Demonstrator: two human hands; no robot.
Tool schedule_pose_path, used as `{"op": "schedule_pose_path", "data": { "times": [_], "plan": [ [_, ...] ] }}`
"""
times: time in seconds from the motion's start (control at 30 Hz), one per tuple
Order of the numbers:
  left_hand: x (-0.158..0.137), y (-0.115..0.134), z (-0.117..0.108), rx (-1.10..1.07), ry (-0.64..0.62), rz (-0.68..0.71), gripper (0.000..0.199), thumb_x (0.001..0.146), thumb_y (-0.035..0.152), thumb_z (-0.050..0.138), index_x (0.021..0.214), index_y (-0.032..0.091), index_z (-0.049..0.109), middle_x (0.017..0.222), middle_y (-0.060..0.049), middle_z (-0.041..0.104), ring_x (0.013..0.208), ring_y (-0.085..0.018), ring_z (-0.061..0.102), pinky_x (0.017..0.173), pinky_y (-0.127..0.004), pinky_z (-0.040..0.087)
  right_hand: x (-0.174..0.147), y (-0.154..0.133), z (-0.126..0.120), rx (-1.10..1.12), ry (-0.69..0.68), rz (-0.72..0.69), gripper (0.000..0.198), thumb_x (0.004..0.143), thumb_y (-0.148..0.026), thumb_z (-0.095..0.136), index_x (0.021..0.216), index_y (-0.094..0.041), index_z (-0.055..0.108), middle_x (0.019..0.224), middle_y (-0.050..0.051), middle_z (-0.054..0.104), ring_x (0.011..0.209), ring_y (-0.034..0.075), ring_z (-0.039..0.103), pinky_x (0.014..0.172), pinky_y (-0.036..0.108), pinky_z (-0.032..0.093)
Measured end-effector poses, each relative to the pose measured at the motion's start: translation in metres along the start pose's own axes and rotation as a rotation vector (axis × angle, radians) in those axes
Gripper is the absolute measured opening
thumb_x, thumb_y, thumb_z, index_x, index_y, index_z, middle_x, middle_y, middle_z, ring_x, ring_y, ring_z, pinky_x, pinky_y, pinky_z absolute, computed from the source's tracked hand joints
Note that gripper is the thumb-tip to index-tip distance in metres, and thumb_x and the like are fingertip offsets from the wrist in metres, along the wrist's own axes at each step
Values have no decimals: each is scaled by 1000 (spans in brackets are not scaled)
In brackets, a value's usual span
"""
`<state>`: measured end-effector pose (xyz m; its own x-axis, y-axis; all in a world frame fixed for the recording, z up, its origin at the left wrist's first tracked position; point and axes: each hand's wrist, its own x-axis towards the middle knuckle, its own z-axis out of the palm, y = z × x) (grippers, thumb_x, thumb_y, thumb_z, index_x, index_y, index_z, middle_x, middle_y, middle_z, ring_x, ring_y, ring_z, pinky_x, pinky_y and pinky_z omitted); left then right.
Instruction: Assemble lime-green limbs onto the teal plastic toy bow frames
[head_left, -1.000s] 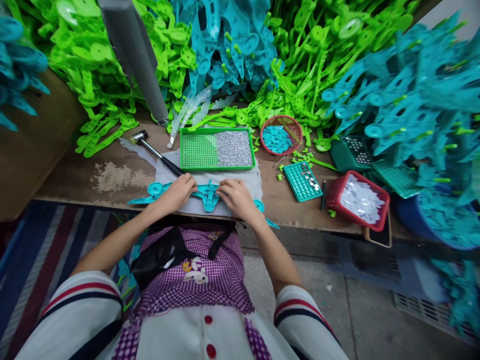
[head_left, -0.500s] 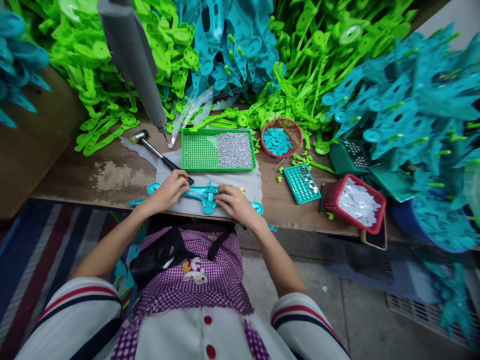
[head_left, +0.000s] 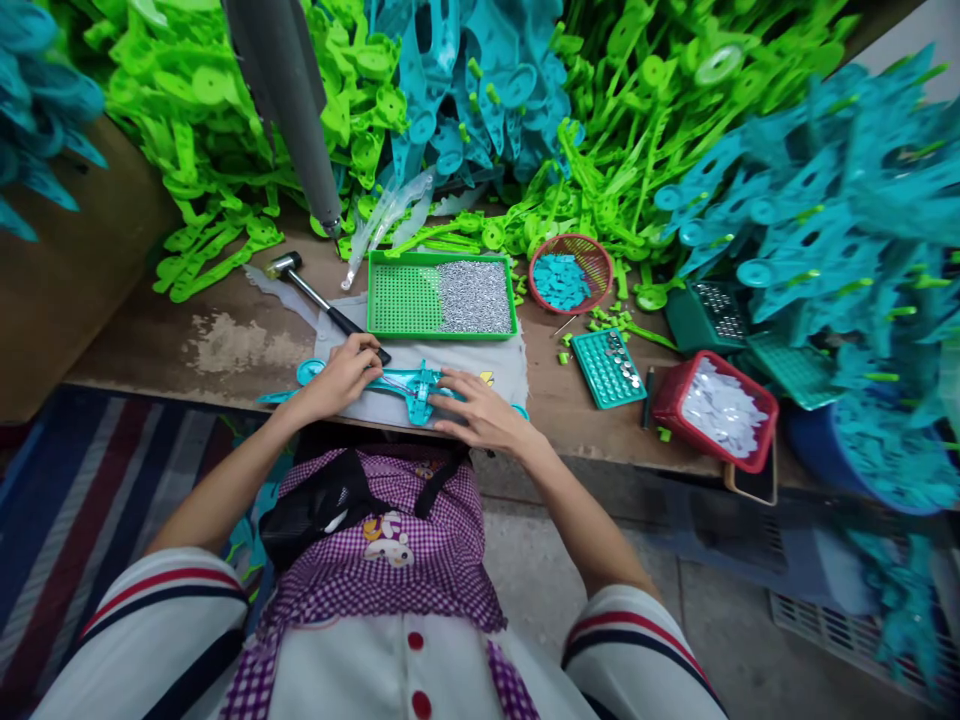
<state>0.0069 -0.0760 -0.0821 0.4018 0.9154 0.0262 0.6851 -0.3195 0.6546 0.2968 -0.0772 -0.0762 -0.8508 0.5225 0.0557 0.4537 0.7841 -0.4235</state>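
Observation:
A long turquoise plastic part [head_left: 417,395] lies lengthwise across a pale cloth [head_left: 506,350] at the table's front edge. My left hand [head_left: 341,380] is closed on its left arm, fingertips together beside the raised centre. Over the right half sits my right hand [head_left: 486,412], fingers apart and stretched towards the centre, hiding most of that side. A thin dark line, perhaps a wire, runs along the part near my left fingertips. Just beyond my left hand is the black handle of a hammer [head_left: 330,308].
A green tray [head_left: 442,337] of small metal pieces stands behind the part. To the right are a red round basket [head_left: 609,275], a turquoise tray [head_left: 596,375] and a red bin [head_left: 667,400]. A grey power screwdriver [head_left: 289,110] hangs at upper left. Green and turquoise parts are heaped behind.
My right hand has drawn slightly right and its fingers have spread from a pinch near the part's centre. My left hand keeps its hold. The view has shifted slightly.

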Motion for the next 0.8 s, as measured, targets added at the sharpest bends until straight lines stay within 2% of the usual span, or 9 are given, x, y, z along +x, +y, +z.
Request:
{"op": "schedule_pose_path", "data": {
  "times": [0.13,0.37,0.5,0.63,0.8],
  "plan": [
    [0,0,0,-10,-5,-2,15,94,27,47,91,18,59,120,-11,51,119,-26,49,101,-46,42,0,0,1,-25,-7,-15,47,98,-50,41,124,-17,64,134,15,59,141,29,41,110,51,42],
    [-1,-2,-2,-47,-8,34,19,96,28,43,89,18,57,118,-11,51,119,-25,49,102,-44,41,6,-5,1,-94,-56,68,38,100,-37,41,125,-19,63,131,15,61,138,29,45,108,52,44],
    [0,-3,-4,-73,-22,25,21,97,29,41,88,18,56,117,-11,50,119,-25,48,103,-45,41,0,-5,-3,-16,-36,34,39,100,-40,43,128,-20,61,134,13,59,142,28,41,111,51,43],
    [1,-3,-3,-91,-17,6,21,96,30,41,87,19,56,118,-10,50,119,-24,48,105,-45,40,2,-9,-3,-42,-66,52,37,99,-40,44,123,-20,65,132,14,61,142,30,40,111,56,40],
    [-1,-1,-7,-172,-31,20,25,96,37,42,88,19,58,117,-10,51,117,-24,49,107,-46,39,7,-10,-6,-50,-92,78,35,99,-39,45,122,-22,65,130,12,62,140,29,42,109,53,41]
  ]
}}
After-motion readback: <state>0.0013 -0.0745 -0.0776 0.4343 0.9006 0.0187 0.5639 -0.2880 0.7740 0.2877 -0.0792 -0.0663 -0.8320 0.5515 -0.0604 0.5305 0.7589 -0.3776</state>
